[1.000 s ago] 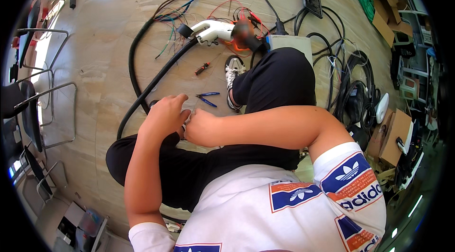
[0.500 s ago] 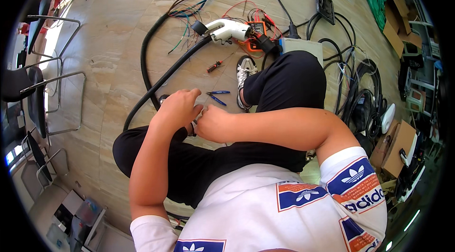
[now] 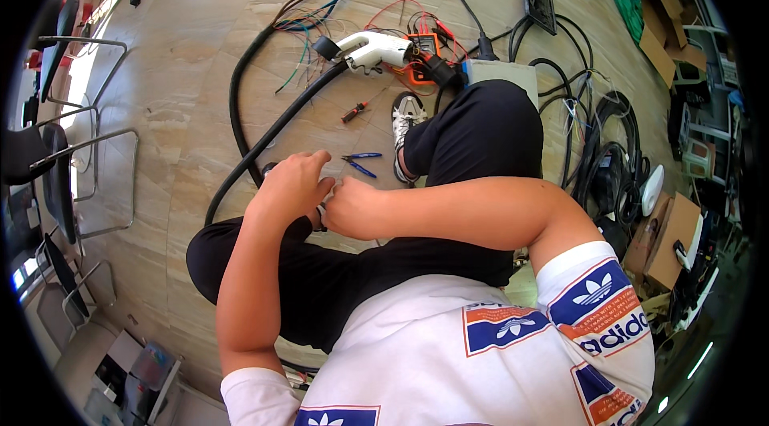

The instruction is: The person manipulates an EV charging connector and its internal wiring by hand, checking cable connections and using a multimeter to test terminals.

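Observation:
My left hand [image 3: 290, 185] and my right hand [image 3: 355, 207] are close together above my lap, fingers curled in and thumb sides facing. Whatever they pinch between them, if anything, is too small or hidden to make out. Just beyond them on the floor lie blue-handled pliers [image 3: 363, 164] with handles spread. Farther off is a red-and-black screwdriver [image 3: 354, 112]. A white charging gun [image 3: 374, 49] on a thick black cable [image 3: 276, 132] rests beyond it, its nose toward a black connector [image 3: 442, 71] beside an orange multimeter [image 3: 424, 50].
Loose thin wires [image 3: 308, 28] fan out at the cable's stripped end. A pale box [image 3: 503, 73] stands beyond my right knee, near a dark screen device [image 3: 539, 6]. Coiled black cables [image 3: 621, 137] and cardboard boxes [image 3: 675, 240] are on the right; chairs [image 3: 60, 153] line the left.
The whole view has shifted slightly, so the scene sits a little farther left. My hands stay close together in almost the same pose; the things on the floor have not moved.

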